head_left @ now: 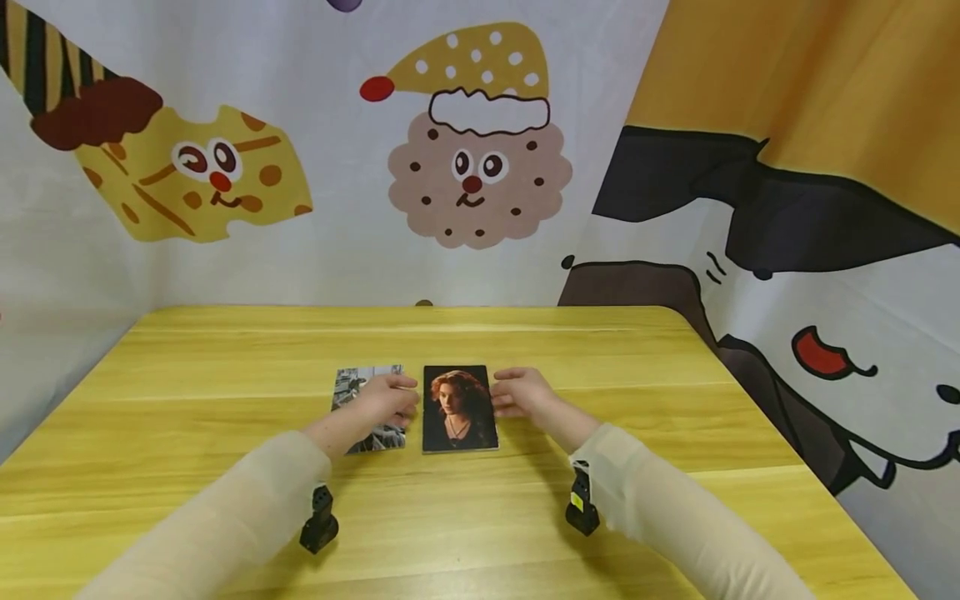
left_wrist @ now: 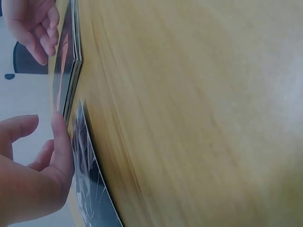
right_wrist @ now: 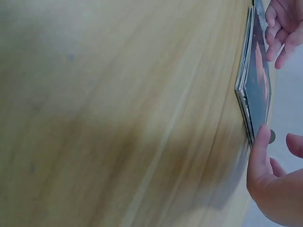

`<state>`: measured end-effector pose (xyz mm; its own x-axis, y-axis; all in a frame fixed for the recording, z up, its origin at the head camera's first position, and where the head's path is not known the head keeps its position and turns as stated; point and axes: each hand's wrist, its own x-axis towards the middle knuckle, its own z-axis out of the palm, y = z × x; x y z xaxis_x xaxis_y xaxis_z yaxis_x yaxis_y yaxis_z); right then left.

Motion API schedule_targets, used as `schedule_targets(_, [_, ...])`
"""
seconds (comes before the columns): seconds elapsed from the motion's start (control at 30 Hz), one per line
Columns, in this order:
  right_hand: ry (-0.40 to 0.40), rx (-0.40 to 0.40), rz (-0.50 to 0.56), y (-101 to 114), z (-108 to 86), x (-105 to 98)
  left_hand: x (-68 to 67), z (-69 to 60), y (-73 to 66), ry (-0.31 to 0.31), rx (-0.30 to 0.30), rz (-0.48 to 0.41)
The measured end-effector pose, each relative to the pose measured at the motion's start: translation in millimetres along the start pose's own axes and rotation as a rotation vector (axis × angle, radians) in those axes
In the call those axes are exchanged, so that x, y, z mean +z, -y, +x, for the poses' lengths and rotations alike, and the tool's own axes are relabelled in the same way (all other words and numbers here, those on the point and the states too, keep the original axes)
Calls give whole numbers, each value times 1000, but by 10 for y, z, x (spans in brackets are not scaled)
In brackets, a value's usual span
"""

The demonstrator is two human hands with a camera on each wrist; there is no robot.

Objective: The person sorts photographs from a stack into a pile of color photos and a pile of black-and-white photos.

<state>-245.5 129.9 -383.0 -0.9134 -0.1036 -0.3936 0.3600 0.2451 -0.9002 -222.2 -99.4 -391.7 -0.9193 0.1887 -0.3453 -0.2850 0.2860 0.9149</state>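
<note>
Both hands are relaxed and partly spread, fingers mostly extended with the thumbs apart from them, and neither has hold of anything. The left hand (head_left: 387,402) lies over a grey-toned picture card (head_left: 348,384), its fingertips just beside the left edge of a portrait stack (head_left: 459,421); the right hand (head_left: 522,394) comes in from the other side, its fingertips at the stack's right edge. Whether either hand touches the stack I cannot tell. The wrist views show several layers along the stack's edges, and its top picture is a red-haired person in dark clothing against a dark ground. The stack lies flat and upright to the wearer, with the grey-toned card flat to its left across a narrow gap, partly hidden by the left hand. Behind the hands are cream sleeves (head_left: 247,504), with a black device (head_left: 320,521) at the left wrist and another, bearing a yellow patch, at the right. Everything rests on a yellowish wood-grain table (head_left: 450,533). Beyond it hangs a white cloth (head_left: 337,267) printed with a cheese wedge, a biscuit in a spotted nightcap and larger cartoon shapes.
</note>
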Motion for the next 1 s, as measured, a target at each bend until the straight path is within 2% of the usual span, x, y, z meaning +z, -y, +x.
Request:
schedule_targets(0.2, [-8,12,-42,-43,-8,9,44,2,4,-8,-21,3])
schedule_targets(0.53, [-23,0,-48,-33,-18,9,79,-5,-19,-22,-30,20])
schedule_targets(0.8, [-44,-9,-17,27,-17,3,58,-24,-62,-26,-16,-8])
schedule_targets(1.0, [-39,-4,-2,49,-32,4,58,-8,-64,-45,29,16])
